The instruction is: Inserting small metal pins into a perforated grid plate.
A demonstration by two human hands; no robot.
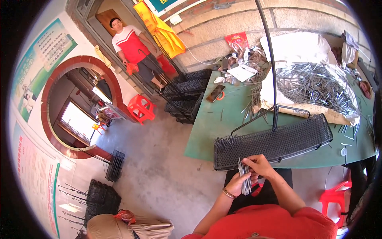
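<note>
My left hand (236, 184) is closed around a bundle of thin grey metal rods (246, 185), held upright in front of my lap. Against the upper part of that bundle, my right hand (258, 165) has its thumb and fingers pinched together on the rods; how many it grips is hidden. Just beyond both hands, a long black perforated metal tray (278, 139) lies along the near edge of the green table (202, 129). Short rods (230, 142) stand packed in the holes at the tray's left end. From its middle rises a tall black rod handle (273, 79).
A torn white sack (302, 47) lies behind the tray with a big heap of loose rods (318, 81). A phone (215, 93) rests on the table's left. Stacked black trays (185, 97), red stools (141, 108) and a person in a doorway (133, 49) are beyond.
</note>
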